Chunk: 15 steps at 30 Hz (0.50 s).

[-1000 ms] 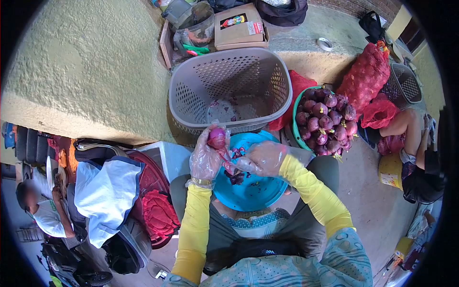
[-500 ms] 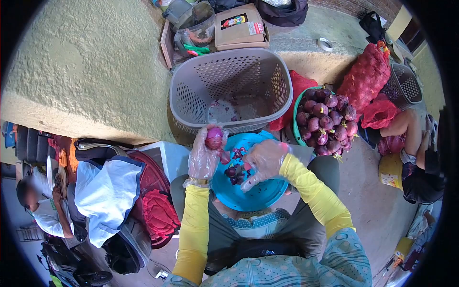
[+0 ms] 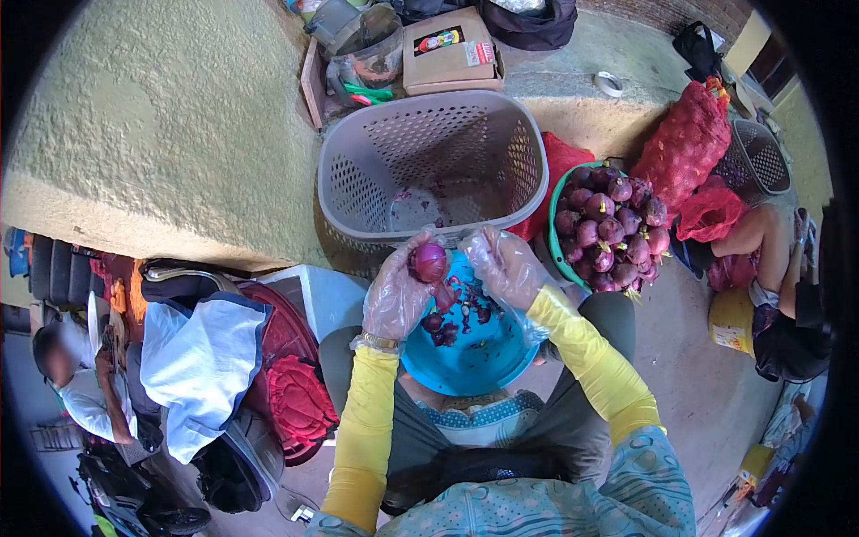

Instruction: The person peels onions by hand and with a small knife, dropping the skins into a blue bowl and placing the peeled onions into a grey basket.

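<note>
left hand [image 3: 396, 300]: is wearing a thin clear plastic glove, fingers are curling shut around a red onion [image 3: 429, 262]; holding it up over the far rim of the blue bowl [image 3: 465, 362].
right hand [image 3: 506, 266]: gloved too, is hovering just right of the onion, fingers loosely bent; cannot tell whether it is pinching a scrap of skin or nothing.
onion location: in the left hand, above the bowl's far edge, just in front of the near wall of the grey basket [image 3: 528, 183].
onion handling: looks small, light, firm. Peeled surface is shining, so it is likely slick, and plastic glove on smooth skin is making that worse. Loose papery skin is tearing off easily, so it is no place to grip.
where to hold: judging by shape, a wrap around the round middle with fingertips and thumb opposed, leaving root and tip ends free.
bowl: is sitting on the person's lap, purple skin scraps [image 3: 452, 318] are lying on its far half.
basket: is standing beyond the bowl, a few skin bits on its floor.
green tub [image 3: 554, 234]: right of the basket, is holding a heap of unpeeled onions [image 3: 608, 228].
red mesh sack [image 3: 684, 143]: is leaning beyond the tub's far right edge.
other people: one seated at left edge, another's arm and leg [image 3: 761, 234] at right, both well apart from the bowl.
</note>
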Available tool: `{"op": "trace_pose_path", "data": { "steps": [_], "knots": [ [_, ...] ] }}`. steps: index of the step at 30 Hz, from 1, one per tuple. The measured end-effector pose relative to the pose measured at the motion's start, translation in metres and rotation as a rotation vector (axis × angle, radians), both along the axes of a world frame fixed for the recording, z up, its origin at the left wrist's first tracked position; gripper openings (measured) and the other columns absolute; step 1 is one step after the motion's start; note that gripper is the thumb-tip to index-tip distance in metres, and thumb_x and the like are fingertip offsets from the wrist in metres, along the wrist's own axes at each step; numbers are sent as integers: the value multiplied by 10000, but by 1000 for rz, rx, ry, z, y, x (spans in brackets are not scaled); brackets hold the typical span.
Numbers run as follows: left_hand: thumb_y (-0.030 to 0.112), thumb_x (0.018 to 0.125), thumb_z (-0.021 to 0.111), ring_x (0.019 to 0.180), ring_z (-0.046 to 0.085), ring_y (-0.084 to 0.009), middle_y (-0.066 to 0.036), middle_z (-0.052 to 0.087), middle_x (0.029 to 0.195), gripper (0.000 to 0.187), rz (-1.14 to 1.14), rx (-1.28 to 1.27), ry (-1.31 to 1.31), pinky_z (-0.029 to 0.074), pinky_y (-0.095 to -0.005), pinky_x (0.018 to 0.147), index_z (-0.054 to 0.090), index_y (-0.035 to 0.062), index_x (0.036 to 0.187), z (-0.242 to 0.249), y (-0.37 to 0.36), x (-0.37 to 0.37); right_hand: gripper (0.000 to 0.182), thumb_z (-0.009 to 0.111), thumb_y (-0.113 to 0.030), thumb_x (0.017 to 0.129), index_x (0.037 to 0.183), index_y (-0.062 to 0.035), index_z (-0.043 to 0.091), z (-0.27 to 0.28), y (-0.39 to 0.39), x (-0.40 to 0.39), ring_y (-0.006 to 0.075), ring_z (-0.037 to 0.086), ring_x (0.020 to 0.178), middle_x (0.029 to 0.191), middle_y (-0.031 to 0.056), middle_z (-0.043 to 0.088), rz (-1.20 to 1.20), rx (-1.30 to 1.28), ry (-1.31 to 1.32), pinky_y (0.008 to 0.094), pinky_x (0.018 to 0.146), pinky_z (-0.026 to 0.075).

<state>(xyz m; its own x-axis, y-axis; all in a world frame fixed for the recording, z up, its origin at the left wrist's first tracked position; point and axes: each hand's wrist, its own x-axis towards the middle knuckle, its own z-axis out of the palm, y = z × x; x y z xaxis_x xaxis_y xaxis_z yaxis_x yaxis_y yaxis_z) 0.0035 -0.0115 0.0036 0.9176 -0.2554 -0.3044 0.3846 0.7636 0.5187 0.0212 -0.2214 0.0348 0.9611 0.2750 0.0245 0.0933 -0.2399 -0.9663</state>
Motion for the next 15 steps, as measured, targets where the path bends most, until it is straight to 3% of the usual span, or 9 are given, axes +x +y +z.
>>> {"op": "trace_pose_path", "data": {
  "steps": [3,7,9,12,15],
  "knots": [
    [206,1011,542,1150,586,-252,-148,589,1276,453,-16,18,-41,493,-416,990,464,18,1416,9,-5,-3,453,677,-433,918,1033,3,642,7,-3,4,273,682,774,841,163,681,91,-156,-46,397,736,523],
    [191,1003,561,1141,592,-253,-144,589,1274,464,-18,66,-91,490,-421,997,464,1,1415,5,-4,-5,507,713,-492,872,1001,-7,641,-3,1,2,327,689,773,828,186,679,168,-76,-5,421,722,525],
    [187,1003,565,1115,602,-241,-139,600,1249,469,-96,29,-123,496,-411,984,464,-5,1419,6,-3,-6,546,733,-549,830,940,-22,641,2,0,3,389,679,776,811,212,673,156,-365,-164,450,707,523],
    [164,1000,579,1049,619,-189,-81,636,1172,423,-121,37,-92,515,-360,950,513,14,1391,5,-2,-7,587,715,-615,807,874,-38,634,1,-5,5,432,658,777,791,229,663,176,-386,-201,475,696,519],
    [202,1011,577,1033,625,-173,-74,637,1154,432,-167,76,-93,525,-338,926,511,23,1398,6,-3,-8,614,674,-662,812,848,-50,631,4,-8,6,425,661,778,783,220,663,186,-433,-219,489,697,517]
  ]
}}
